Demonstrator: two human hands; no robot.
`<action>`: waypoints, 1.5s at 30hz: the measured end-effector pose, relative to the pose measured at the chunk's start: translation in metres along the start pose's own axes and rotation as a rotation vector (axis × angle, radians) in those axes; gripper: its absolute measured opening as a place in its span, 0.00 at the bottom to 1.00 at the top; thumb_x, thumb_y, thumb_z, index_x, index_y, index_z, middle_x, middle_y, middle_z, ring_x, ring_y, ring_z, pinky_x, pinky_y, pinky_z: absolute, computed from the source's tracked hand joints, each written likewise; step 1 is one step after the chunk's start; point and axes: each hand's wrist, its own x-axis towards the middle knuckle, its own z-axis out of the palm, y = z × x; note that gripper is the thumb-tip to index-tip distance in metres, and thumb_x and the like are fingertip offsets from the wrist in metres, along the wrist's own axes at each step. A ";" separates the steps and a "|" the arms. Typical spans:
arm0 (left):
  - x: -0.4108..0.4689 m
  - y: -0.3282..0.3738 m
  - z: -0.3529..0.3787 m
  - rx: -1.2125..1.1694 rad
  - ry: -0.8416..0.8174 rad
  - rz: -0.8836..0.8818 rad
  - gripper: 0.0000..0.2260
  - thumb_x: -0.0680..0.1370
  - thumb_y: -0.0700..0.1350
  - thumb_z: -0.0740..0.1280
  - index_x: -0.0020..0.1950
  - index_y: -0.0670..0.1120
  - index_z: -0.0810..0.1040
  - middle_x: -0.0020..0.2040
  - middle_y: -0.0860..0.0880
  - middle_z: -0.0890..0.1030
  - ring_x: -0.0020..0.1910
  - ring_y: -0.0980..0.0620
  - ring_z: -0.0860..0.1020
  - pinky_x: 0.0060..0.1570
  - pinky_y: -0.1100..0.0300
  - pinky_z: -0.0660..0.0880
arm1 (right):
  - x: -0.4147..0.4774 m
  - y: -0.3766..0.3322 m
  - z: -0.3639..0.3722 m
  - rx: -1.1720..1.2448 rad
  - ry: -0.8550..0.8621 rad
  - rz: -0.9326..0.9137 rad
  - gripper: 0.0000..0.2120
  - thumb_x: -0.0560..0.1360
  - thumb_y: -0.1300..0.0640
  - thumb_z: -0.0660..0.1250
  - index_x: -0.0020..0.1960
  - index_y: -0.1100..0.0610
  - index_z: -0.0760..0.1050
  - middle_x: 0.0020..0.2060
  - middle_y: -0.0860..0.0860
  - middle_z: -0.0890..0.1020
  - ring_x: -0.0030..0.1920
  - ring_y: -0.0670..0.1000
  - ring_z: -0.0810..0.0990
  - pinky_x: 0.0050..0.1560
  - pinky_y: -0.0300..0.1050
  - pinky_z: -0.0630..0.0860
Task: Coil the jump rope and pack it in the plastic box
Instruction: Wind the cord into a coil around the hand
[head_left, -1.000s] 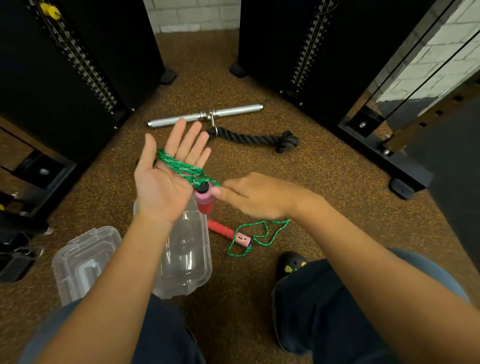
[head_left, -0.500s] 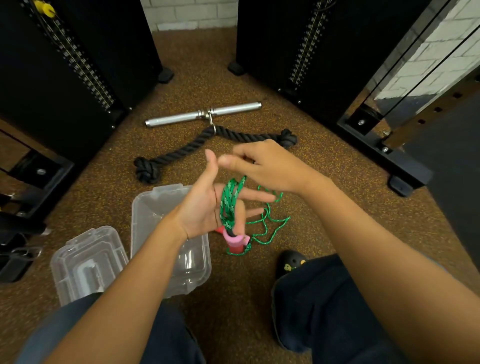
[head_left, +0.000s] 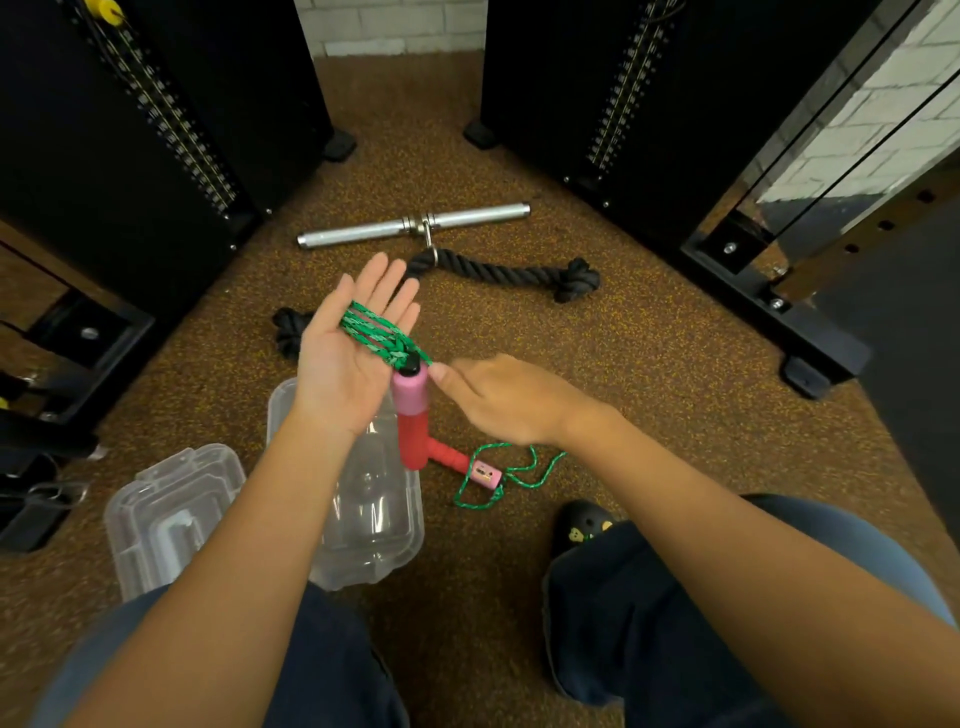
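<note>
Cord wound across the flat left palm, next turn fed from the right

Left hand (head_left: 353, 358) fingers spread flat under green jump rope (head_left: 375, 333) loops; right hand (head_left: 498, 402) fingertips pinched on the cord beside them; pink handle (head_left: 412, 410) hangs below.

Left hand (head_left: 353, 358) flat, palm up

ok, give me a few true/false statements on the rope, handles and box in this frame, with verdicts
1. Green rope is wrapped in several turns across the open left hand. True.
2. Both handles hang from the left hand. False: one handle hangs below it, the second handle lies on the floor.
3. The plastic box is open with nothing in it. True.
4. The lid is snapped onto the box. False: it lies apart on the floor, to the box's left.
5. The right hand is at the rope beside the hanging handle's top. True.
</note>
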 end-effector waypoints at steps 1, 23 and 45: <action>0.001 -0.002 -0.001 0.129 0.047 0.008 0.18 0.81 0.47 0.52 0.67 0.43 0.69 0.66 0.46 0.74 0.64 0.51 0.73 0.65 0.56 0.68 | -0.002 -0.004 0.001 -0.029 0.002 -0.025 0.21 0.81 0.45 0.43 0.46 0.57 0.69 0.50 0.61 0.80 0.53 0.60 0.78 0.53 0.52 0.73; -0.019 0.005 0.009 -0.240 -0.522 -0.216 0.21 0.80 0.44 0.53 0.66 0.30 0.65 0.26 0.41 0.79 0.27 0.47 0.77 0.66 0.53 0.68 | 0.007 0.005 -0.020 0.161 -0.004 0.038 0.24 0.81 0.49 0.46 0.64 0.62 0.71 0.64 0.61 0.75 0.65 0.59 0.72 0.63 0.45 0.67; -0.031 -0.023 0.024 0.483 -0.561 -0.495 0.44 0.66 0.70 0.38 0.67 0.43 0.68 0.54 0.43 0.83 0.27 0.52 0.79 0.64 0.60 0.69 | 0.004 0.015 -0.055 0.183 0.238 -0.116 0.20 0.73 0.45 0.65 0.38 0.63 0.74 0.27 0.46 0.70 0.27 0.41 0.66 0.31 0.34 0.63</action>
